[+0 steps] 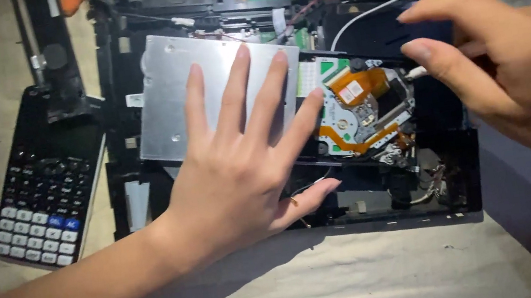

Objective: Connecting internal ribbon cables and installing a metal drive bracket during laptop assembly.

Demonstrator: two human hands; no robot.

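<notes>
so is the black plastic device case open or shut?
Open. The black plastic device case has no cover: silver metal plate, orange flex cable and wiring are exposed. Left hand presses flat on the plate.

Close head view, steeply downward

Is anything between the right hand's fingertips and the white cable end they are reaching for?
Nothing visible. The right hand has its fingertips right at the white cable end beside the drive mechanism. The left hand lies flat on the silver plate, apart from it.

Beige cloth surface, opened black device, calculator
</notes>
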